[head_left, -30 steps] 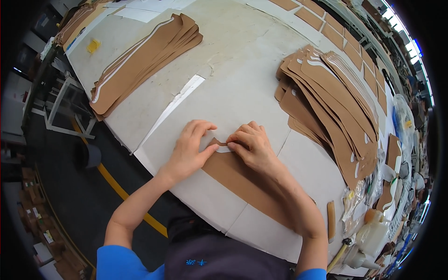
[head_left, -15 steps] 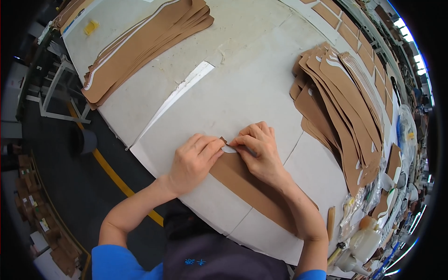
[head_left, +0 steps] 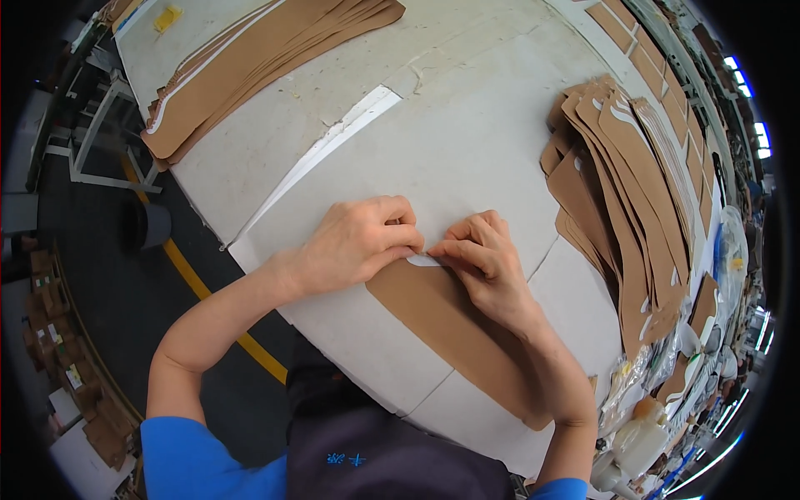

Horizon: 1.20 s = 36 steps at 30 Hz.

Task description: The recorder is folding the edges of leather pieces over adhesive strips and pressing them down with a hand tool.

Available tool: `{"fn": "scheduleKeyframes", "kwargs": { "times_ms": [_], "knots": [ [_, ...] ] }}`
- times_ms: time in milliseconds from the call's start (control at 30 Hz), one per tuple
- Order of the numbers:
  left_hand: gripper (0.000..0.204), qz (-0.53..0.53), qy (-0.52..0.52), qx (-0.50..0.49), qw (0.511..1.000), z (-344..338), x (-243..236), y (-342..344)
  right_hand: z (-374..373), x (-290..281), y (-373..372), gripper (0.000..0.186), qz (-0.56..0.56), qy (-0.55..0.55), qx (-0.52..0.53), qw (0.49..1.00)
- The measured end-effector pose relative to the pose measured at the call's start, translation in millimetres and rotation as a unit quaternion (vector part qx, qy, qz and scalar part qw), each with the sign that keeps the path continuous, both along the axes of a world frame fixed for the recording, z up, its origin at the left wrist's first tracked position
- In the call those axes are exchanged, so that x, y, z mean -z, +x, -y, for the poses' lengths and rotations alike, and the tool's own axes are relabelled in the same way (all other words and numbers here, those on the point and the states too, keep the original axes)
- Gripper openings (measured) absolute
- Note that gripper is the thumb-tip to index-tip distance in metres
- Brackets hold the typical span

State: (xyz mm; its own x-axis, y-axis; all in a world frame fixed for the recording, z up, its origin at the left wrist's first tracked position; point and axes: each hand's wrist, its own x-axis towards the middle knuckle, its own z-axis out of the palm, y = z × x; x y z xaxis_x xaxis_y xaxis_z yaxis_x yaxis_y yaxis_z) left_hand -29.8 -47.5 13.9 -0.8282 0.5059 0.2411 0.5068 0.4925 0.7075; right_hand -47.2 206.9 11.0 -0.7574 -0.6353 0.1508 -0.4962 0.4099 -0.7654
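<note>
A long brown flat panel, like leather or coated sheet, lies slantwise on the pale worktable before me. At its far end shows a small white patch. My left hand pinches that end edge from the left, thumb and fingers pressed together. Just across from it, my right hand pinches the same end with thumb and forefinger. The fingertips of both nearly meet, and they hide the edge between them. My right forearm passes over the panel's right side.
Stacks of similar brown panels with white edging lie at the far left and at the right. A white strip lies across the table beyond my hands. Near the right edge stand a translucent plastic bottle and crumpled clear plastic.
My left hand has shifted up and right, its wrist lifted, fingers curled over the panel's end. The right hand has moved slightly right and stays pinched. The view has shifted a little.
</note>
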Motion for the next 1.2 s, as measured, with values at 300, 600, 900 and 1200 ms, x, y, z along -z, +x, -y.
{"fn": "scheduleKeyframes", "kwargs": {
  "times_ms": [300,600,900,1200],
  "knots": [
    [0.013,-0.111,-0.004,0.064,0.992,11,14,-10,-6,9,-3,0.043,-0.108,-0.013,-0.072,0.991],
    [0.019,-0.195,-0.005,0.097,0.976,17,16,-13,2,7,4,0.05,-0.191,0.02,-0.1,0.976],
    [0.035,-0.15,-0.045,0.003,0.988,-4,6,17,-7,-1,-4,0.032,0.014,-0.039,-0.013,0.999],
    [0.037,-0.206,-0.073,0.013,0.976,-4,13,17,-18,5,-5,0.049,-0.121,0.007,-0.06,0.991]
  ]
}}
